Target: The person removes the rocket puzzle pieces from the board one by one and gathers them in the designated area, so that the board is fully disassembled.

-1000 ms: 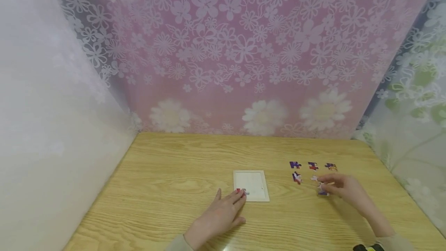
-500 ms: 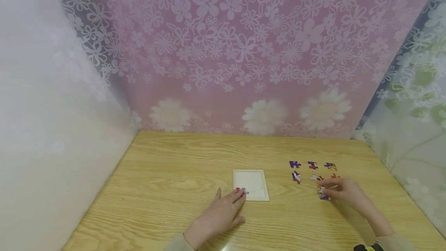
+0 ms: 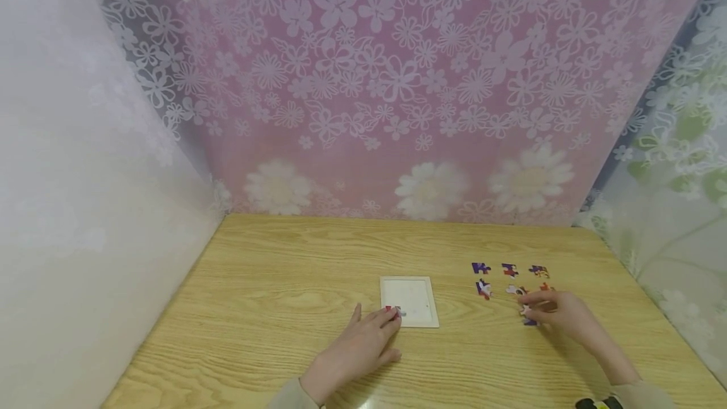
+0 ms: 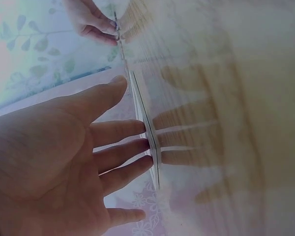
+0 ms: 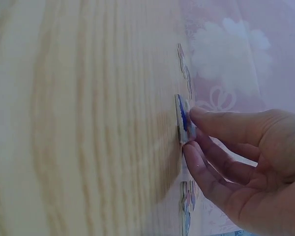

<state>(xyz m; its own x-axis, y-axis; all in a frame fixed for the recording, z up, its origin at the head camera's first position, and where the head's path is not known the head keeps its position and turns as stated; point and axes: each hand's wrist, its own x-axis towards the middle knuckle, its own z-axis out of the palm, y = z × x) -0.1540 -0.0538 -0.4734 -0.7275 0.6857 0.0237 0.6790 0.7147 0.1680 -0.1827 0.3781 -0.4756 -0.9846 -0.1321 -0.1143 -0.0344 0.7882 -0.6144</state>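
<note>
My left hand (image 3: 359, 347) lies with straight fingers over the lower left corner of a white puzzle tray (image 3: 411, 292). Its fingertips touch a red and white puzzle piece (image 3: 389, 310) in that corner and partly cover it. The left wrist view shows the outstretched fingers meeting the thin tray (image 4: 152, 135) edge-on. To the right, my right hand (image 3: 568, 320) pinches a blue and white puzzle piece (image 3: 531, 320) between thumb and fingers, low at the tabletop. In the right wrist view the pinched piece (image 5: 181, 110) is tilted up; some fingers are behind it.
Loose puzzle pieces form rough rows at the right: a purple one (image 3: 480, 268), a red one (image 3: 510, 270), an orange one (image 3: 539, 271), a white and purple one (image 3: 484, 289) and others near the right hand. A pink flowered backdrop (image 3: 369, 112) closes the table's far edge.
My right hand has drawn slightly nearer with the blue and white puzzle piece, uncovering an orange piece behind it. My left hand stays nearly still on the tray.
</note>
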